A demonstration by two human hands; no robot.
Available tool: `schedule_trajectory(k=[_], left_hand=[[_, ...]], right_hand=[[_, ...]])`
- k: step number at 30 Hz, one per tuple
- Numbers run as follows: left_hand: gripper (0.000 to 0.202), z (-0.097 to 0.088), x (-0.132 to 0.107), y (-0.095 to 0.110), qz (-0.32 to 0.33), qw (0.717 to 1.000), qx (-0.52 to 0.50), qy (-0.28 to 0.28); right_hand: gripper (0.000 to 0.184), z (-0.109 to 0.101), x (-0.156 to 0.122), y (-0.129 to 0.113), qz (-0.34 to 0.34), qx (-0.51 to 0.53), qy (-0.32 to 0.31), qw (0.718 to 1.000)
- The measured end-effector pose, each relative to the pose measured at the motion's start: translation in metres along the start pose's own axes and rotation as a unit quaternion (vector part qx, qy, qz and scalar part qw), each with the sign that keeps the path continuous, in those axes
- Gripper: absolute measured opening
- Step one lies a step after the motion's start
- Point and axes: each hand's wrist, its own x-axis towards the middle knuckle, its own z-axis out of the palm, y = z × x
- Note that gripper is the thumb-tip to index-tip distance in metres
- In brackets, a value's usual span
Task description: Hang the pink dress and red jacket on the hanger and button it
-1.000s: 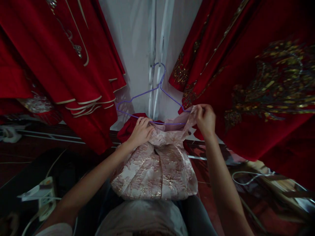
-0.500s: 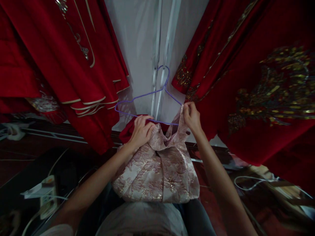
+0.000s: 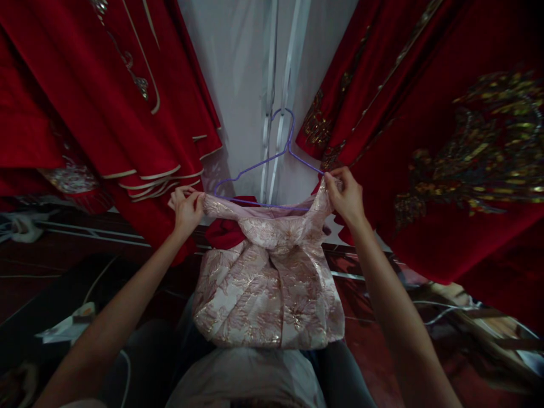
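A pale pink brocade dress (image 3: 272,289) with metallic gold thread lies across my lap, its neckline stretched wide between both hands. My left hand (image 3: 187,212) pinches the left shoulder strap, held out beyond the hanger's end. My right hand (image 3: 345,195) grips the right strap, which sits over the right arm of a purple wire hanger (image 3: 266,161). The hanger stands upright with its hook at the top, and its lower bar runs behind the neckline. Dark red fabric (image 3: 225,233) shows behind the dress on the left.
Red garments with beaded trim (image 3: 165,113) hang at the left, and a red garment with gold sequins (image 3: 480,153) hangs at the right. Between them is a pale wall (image 3: 229,68) with metal rails. A dark surface with a white cable lies lower left.
My left hand has moved left from the middle of the neckline, drawing the left strap outward and spreading the neckline open. My right hand and the hanger have shifted slightly right.
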Motion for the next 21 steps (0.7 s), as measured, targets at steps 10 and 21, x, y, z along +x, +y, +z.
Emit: schedule_trajectory(k=[10,21], left_hand=[[0.029,-0.008,0.027,0.03,0.08,0.992,-0.1,0.014],[0.036,0.018,0.039,0.092,0.088,0.97,-0.224,-0.027]], right_hand=[[0.032,-0.008,0.001,-0.008,-0.002,0.002,-0.016,1.0],[0.03,-0.002,-0.003,-0.006,0.01,0.016,-0.031,0.999]])
